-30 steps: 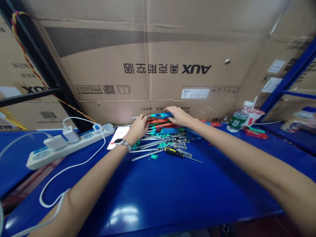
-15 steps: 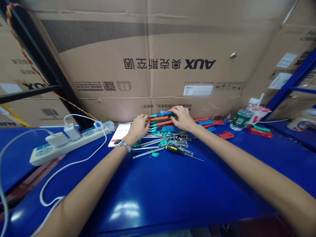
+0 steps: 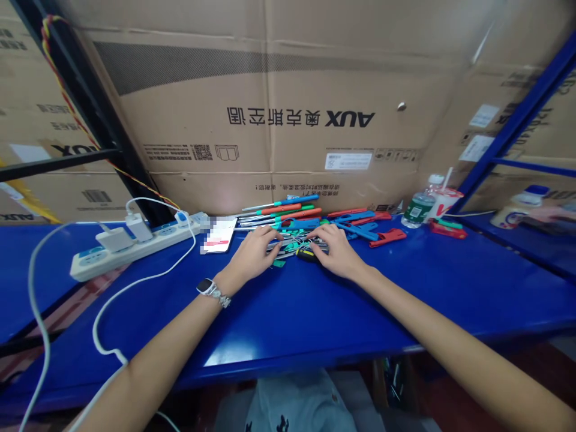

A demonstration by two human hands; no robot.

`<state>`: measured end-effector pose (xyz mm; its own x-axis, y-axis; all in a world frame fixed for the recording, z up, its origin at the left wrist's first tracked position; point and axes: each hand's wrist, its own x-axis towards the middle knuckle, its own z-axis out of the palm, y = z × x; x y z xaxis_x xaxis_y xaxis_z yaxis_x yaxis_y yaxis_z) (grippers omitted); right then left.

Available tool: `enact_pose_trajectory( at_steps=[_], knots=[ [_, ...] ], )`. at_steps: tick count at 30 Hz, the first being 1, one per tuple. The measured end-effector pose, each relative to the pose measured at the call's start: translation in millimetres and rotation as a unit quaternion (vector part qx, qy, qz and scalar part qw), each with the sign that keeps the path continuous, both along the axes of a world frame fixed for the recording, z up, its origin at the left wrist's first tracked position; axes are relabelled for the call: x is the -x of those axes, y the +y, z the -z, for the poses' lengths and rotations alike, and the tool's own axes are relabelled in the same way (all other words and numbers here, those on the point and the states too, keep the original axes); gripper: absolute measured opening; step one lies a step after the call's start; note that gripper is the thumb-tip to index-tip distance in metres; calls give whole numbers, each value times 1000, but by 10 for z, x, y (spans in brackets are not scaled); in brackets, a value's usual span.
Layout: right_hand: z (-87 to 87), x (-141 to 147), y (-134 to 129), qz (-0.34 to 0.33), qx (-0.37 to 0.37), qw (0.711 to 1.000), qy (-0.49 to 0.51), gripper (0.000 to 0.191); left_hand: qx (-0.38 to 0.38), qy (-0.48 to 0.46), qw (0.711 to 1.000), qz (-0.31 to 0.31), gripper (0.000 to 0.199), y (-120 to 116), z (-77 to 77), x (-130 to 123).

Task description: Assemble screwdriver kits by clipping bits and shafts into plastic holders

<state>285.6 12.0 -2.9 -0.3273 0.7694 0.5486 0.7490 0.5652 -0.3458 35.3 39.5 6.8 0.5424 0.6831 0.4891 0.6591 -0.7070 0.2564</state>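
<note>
White cable: from the power strip (image 3: 144, 240) at left, its cord (image 3: 144, 294) reaches the left forearm; a sweep of that arm could snag it and tug the plugs.
Phone: lying centre-left, close by the pile; rods pushed left could scrape the phone (image 3: 220, 235).
Left hand: fingers bent at the pile's left side, the left hand (image 3: 254, 252) seemingly touching it; I can't tell whether anything is gripped.
Pile: between the hands, mid-frame, thin silvery rods (image 3: 288, 255) lie crossed among small green pieces (image 3: 292, 246); tangled like that, pulling one could scatter others.
Screwdriver: black-and-yellow handle (image 3: 306, 255) partly hidden by fingers, blade unseen; a careless grab could mean a poke.
Right hand: the right hand (image 3: 339, 252) curls over the pile's right side, its grasp unclear.
Drinks: bottle (image 3: 414, 211) and cup (image 3: 441, 207), right of centre; a wide reach could spill them.
</note>
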Motion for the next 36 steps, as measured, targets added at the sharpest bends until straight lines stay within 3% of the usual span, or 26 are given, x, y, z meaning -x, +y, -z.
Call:
enact_pose_trajectory(
  at_steps=[4,9,13,16,20,27,36],
  knots=[
    [78,-201,-165,16,13,1000,-7,19,-8,17,999,27,17,-60,-19,-129],
    [81,-505,-240,81,22,996,-16,19,-25,55,996,61,16,-8,-77,-587],
    [-2,-721,-125,188,25,980,-67,25,-20,82,994,73,17,127,-98,-1044],
    [-53,-858,30,248,43,962,-101,31,-18,127,991,45,19,258,-121,-1330],
    [-56,-972,209,274,73,951,-126,34,-23,163,986,19,21,421,-145,-1569],
    [30,-1060,329,248,54,961,-106,25,-28,201,978,37,13,534,-129,-1682],
    [34,-1195,416,226,20,974,16,24,-45,167,982,74,14,595,-49,-1554]
  ],
)
